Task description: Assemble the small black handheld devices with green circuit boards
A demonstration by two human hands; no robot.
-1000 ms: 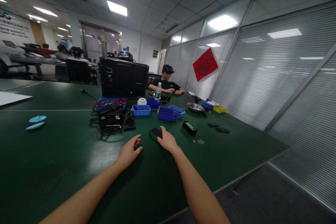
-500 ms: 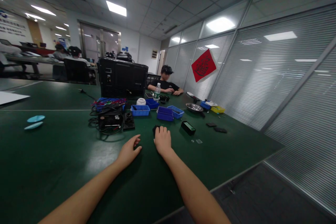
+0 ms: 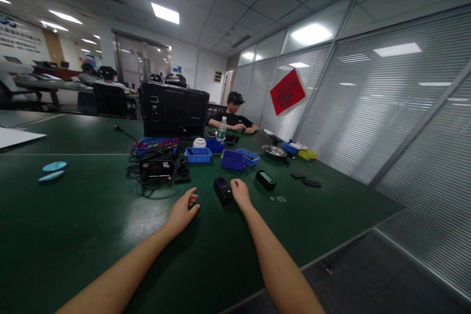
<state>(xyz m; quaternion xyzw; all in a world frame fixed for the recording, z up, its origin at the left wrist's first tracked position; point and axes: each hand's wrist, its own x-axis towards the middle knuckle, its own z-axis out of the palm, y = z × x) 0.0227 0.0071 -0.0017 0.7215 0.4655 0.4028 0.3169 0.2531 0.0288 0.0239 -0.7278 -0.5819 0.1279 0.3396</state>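
Observation:
My left hand [image 3: 183, 213] rests on the green table [image 3: 91, 225], fingers loosely bent and apart, with nothing in it. My right hand [image 3: 241, 193] lies further out, its bent fingers against the right side of a small black device [image 3: 222, 190] that lies flat on the table. A second black box-shaped device [image 3: 265, 179] sits a little to the right of that hand. Two tiny clear pieces [image 3: 278, 199] lie near it.
Blue bins [image 3: 197, 154], a black unit with tangled cables [image 3: 156, 170], a large black case [image 3: 173, 109], a metal bowl [image 3: 274, 151] and dark pads [image 3: 307, 179] fill the table's far side. A person sits at the far end. The table edge drops off at right.
My right hand slid over the small black device and then drew off to its right. The device is now turned end-on toward me. My left hand stayed put.

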